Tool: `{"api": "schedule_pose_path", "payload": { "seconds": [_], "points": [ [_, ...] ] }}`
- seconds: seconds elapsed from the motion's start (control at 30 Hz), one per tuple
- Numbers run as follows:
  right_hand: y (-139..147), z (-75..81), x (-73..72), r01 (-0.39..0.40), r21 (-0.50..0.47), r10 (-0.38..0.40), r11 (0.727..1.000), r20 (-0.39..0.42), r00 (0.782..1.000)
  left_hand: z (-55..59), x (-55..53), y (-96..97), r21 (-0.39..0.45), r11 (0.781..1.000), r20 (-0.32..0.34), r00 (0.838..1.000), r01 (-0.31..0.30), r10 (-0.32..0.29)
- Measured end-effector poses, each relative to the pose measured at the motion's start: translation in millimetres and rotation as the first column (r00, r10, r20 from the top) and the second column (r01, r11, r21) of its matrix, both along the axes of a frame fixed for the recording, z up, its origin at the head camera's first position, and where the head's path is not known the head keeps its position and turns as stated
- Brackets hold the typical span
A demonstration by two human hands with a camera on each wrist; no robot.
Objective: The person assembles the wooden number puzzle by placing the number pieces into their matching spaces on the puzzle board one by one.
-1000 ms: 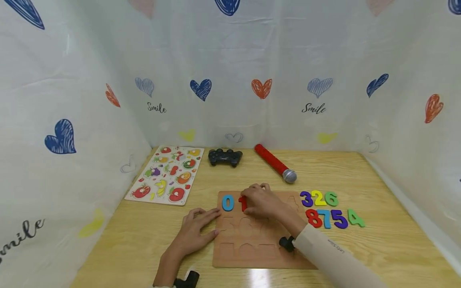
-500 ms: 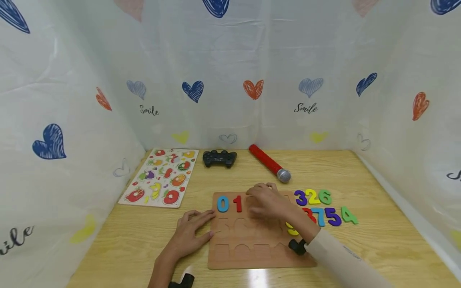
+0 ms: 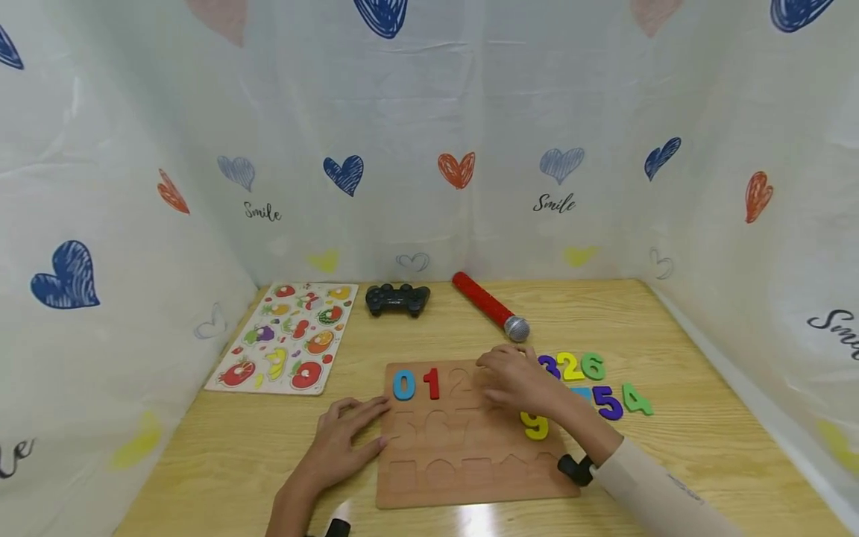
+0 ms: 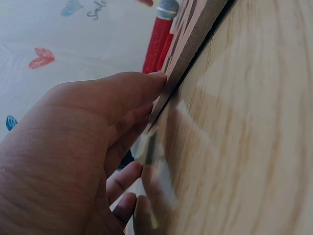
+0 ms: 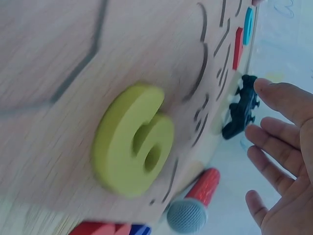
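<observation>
Here, a number board [image 3: 463, 447] lies beneath the loosely spread right hand [image 3: 522, 379] and against the relaxed fingers of the left hand [image 3: 341, 441].

"Smile" [image 3: 555, 203] on curtain [image 3: 389, 97] (repeated), 0 [image 3: 397, 385], 1 [image 3: 433, 384], 9 [image 3: 537, 431] on board [image 3: 429, 485], 2–6 [image 3: 573, 368] on table [image 3: 671, 477]

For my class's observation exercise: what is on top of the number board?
The board bears a blue 0 and red 1 in its top row, and a yellow 9 near its right edge. The right hand hides part of the board; anything beneath cannot be seen.
</observation>
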State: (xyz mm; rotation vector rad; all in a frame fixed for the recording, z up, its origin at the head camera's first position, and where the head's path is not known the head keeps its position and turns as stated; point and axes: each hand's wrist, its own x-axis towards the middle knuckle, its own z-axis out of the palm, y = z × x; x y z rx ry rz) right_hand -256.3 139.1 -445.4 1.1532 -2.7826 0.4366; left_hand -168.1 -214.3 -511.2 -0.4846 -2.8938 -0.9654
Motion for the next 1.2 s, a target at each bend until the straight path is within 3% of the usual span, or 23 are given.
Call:
{"api": "schedule_pose_path", "payload": {
  "seconds": [0.13,0.47,0.77,1.2],
  "points": [
    [12,1.9,2.4,0.030,-0.014,-0.030,0.999,-0.009,1.000,-0.5,0.9,-1.9,-0.003,1.000,0.000,1.000,-0.004,0.004],
    [38,-1.4,-3.0,0.062,-0.014,-0.063,0.998,-0.033,0.997,-2.9,3.3,-5.9,0.009,1.000,-0.072,0.997,-0.009,0.009],
    [66,-3.2,-5.3,0.095,-0.027,-0.096,0.995,-0.035,0.995,-3.5,1.5,-1.2,0.005,1.000,-0.068,0.998,-0.009,0.010],
    [96,-1.0,-7.3,0.175,-0.013,-0.175,0.984,0.023,0.984,-2.2,2.4,0.7,-0.001,1.000,-0.063,0.998,-0.009,0.009]
  ]
}}
